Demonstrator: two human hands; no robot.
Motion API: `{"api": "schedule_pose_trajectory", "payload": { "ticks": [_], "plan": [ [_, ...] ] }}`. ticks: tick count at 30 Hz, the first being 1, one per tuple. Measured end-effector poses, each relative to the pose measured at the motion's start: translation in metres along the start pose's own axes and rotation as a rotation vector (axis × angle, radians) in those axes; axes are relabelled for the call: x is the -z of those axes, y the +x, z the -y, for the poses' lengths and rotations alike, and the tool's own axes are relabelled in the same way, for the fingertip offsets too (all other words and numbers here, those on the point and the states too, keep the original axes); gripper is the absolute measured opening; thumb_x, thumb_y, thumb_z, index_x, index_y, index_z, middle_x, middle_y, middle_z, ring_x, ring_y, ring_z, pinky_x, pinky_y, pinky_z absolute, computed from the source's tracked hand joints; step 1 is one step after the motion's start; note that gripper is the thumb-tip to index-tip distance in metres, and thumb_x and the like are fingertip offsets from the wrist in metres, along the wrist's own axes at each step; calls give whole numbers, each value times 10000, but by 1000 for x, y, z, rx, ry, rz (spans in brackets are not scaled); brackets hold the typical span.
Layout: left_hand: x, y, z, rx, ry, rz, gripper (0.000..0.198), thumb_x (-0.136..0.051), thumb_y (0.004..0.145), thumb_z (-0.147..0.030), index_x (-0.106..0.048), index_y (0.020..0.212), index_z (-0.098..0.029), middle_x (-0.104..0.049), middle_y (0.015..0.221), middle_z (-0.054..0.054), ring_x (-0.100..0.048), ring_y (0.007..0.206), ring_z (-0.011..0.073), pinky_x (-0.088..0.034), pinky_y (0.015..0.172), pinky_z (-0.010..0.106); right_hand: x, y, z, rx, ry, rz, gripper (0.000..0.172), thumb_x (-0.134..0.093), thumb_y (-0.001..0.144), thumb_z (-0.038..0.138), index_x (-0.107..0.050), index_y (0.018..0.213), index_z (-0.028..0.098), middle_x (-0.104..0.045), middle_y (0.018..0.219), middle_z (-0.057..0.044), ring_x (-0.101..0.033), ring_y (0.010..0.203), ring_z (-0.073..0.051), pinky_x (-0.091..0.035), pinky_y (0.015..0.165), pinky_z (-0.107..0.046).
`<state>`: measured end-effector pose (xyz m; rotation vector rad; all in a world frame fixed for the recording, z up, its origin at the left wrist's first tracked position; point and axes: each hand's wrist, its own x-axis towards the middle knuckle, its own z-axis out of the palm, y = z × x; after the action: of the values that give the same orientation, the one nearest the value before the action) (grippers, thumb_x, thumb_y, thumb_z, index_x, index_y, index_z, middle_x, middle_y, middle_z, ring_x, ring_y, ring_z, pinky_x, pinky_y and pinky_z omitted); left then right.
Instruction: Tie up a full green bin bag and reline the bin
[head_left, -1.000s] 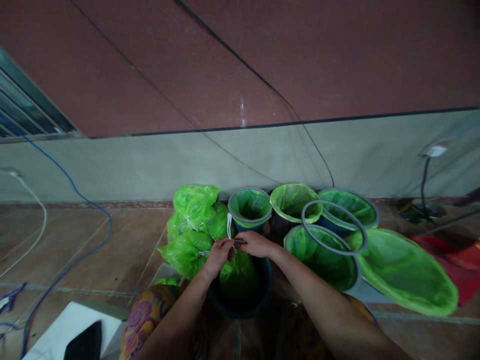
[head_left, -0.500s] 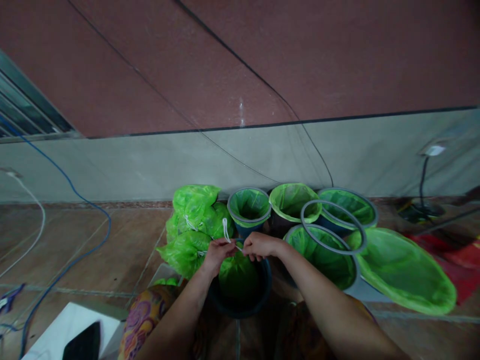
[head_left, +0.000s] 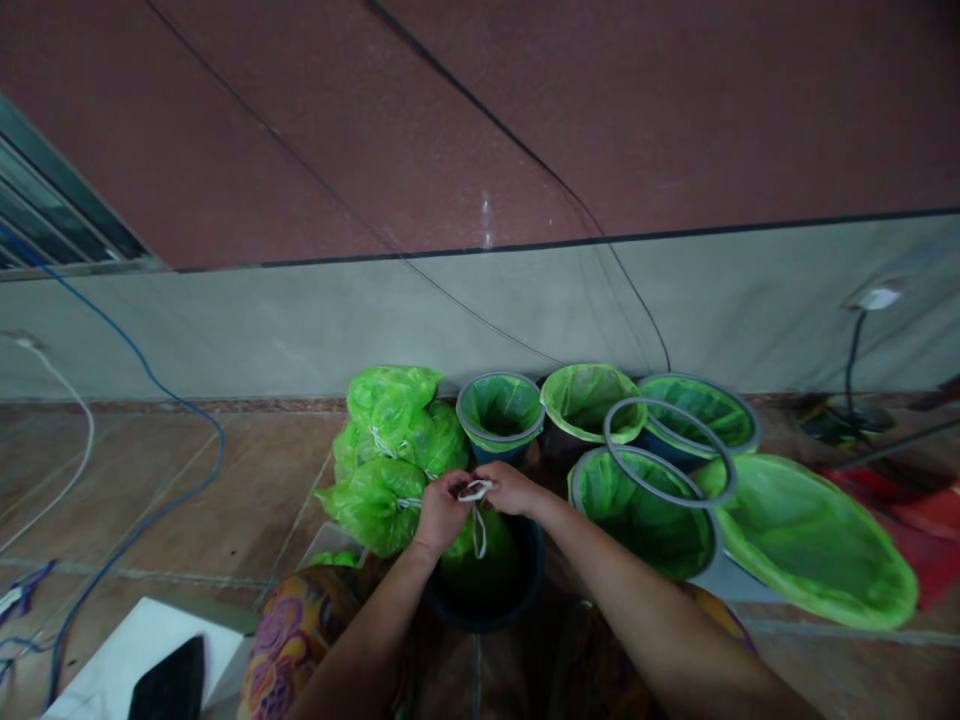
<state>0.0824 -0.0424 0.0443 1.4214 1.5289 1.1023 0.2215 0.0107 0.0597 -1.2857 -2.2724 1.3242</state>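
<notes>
Both hands are closed on a white drawstring [head_left: 480, 535], whose loop hangs down over a green bag. My left hand [head_left: 442, 512] pinches it on the left and my right hand [head_left: 508, 488] on the right, the two nearly touching. Below them the green garbage bag [head_left: 484, 565] sits gathered inside a dark bin [head_left: 534, 580]. Just left of my left hand lie several filled green bags [head_left: 375, 490], tied with white string. The fingertips are partly hidden by the hands and the string.
Bins with green liners stand to the right: a small bin [head_left: 501, 410], a bin by the wall [head_left: 592, 400] and a front bin [head_left: 645, 510]. A grey ring [head_left: 667, 498] rests across rims. A long lined bin [head_left: 817, 540] lies tilted. A phone [head_left: 169, 680] sits on a white box [head_left: 112, 650].
The white drawstring stood up above my left hand; now its loop hangs down in front of the bag. My hands have come closer together, the right one moving slightly up.
</notes>
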Motion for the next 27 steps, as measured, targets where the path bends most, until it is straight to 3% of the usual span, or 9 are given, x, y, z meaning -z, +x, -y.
{"api": "schedule_pose_trajectory", "payload": {
  "ticks": [5,9,16,19,23,27],
  "plan": [
    [-11,-7,15,5,22,-140,226,-528,711,-148,-661,893,-162,-683,817,29,-610,713,138,-484,691,257,-9,3,-5,-128,206,37,185,-495,829,141,-661,746,142,-584,548,19,-526,489,-87,-380,479,-185],
    [-14,-11,28,7,-59,-237,259,-581,729,-233,-638,969,-155,-681,830,37,-625,707,139,-501,685,261,-5,2,-5,-199,305,59,184,-542,837,181,-659,700,141,-596,547,20,-543,487,-74,-393,442,-155],
    [-5,-10,31,11,-51,-148,210,-615,737,-336,-704,794,-156,-735,798,67,-673,721,175,-524,694,283,-6,0,-4,-266,341,-12,141,-602,798,215,-693,727,134,-637,586,-11,-598,544,-98,-435,468,-161],
    [2,-13,32,20,8,-96,225,-600,753,-342,-730,810,-168,-751,840,64,-683,773,189,-525,734,293,-4,-2,-1,-253,200,-34,174,-552,808,187,-702,733,141,-697,682,-51,-645,617,-128,-462,524,-183],
    [8,-17,42,80,128,-87,227,-554,784,-317,-728,806,-174,-738,785,55,-667,733,188,-513,724,305,4,-5,2,-263,-270,-138,170,-572,738,109,-737,756,145,-741,855,-121,-688,842,-231,-488,686,-258],
    [9,-18,55,162,199,-63,209,-530,791,-253,-717,827,-167,-724,784,56,-662,752,191,-512,754,325,7,-8,-2,-319,-394,-95,218,-534,783,134,-743,843,117,-730,929,-174,-680,910,-274,-482,760,-310]
  ]
}}
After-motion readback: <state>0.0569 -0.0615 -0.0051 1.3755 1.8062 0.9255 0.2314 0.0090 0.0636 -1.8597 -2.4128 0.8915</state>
